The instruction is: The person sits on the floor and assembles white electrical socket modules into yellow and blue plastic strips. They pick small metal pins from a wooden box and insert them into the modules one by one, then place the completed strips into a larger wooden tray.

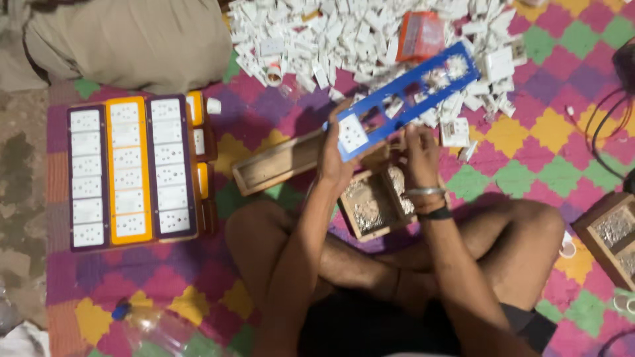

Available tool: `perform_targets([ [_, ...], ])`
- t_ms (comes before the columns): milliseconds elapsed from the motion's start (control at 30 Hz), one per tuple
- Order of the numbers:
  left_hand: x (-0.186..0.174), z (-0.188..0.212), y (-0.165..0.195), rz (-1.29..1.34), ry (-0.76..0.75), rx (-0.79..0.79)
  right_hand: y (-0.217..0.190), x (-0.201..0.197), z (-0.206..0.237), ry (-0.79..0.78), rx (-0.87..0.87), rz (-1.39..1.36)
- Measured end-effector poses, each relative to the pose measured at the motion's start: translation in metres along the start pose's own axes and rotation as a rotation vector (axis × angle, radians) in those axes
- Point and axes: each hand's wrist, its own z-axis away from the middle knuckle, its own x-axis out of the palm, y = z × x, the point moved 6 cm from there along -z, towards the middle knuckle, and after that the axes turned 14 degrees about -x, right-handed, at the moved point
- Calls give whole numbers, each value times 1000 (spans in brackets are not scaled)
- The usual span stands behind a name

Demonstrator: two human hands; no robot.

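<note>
Both hands hold a long blue frame (403, 99) slanting from the centre of the frame up toward the upper right. Left hand (334, 162) is closed around the frame's lower end, where one white socket module (352, 134) sits in the first opening. Right hand (421, 153) is just below the frame's middle, fingers curled against its underside; how firmly it grips cannot be told. A metal bangle and a dark band circle the right wrist (426, 201).

Beneath the hands, a wooden box (370, 211) with compartments of small silvery parts rests between the person's crossed legs. A pile of white modules (344, 36) fills the upper centre. Finished panels (129, 172) in purple and orange frames lie at the left on the patterned floor mat (529, 172).
</note>
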Motion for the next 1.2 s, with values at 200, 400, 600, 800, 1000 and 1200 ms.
perform_targets([
  [200,28,33,32,-1102,337,554,-59,-21,-36,-134,-265,176],
  [400,62,55,4,-1863,104,1003,-101,-21,-58,-187,-136,348],
  [600,34,30,-21,-1406,171,569,-84,-8,-69,-118,-105,305],
  [800,-28,7,-41,-122,317,-111,-63,24,-80,-482,-630,638],
  [1000,-50,4,-16,-9,307,40,-23,-35,9,-672,-527,1378],
  [1200,-43,8,-29,-88,321,-20,6,-44,70,-839,-775,1187],
])
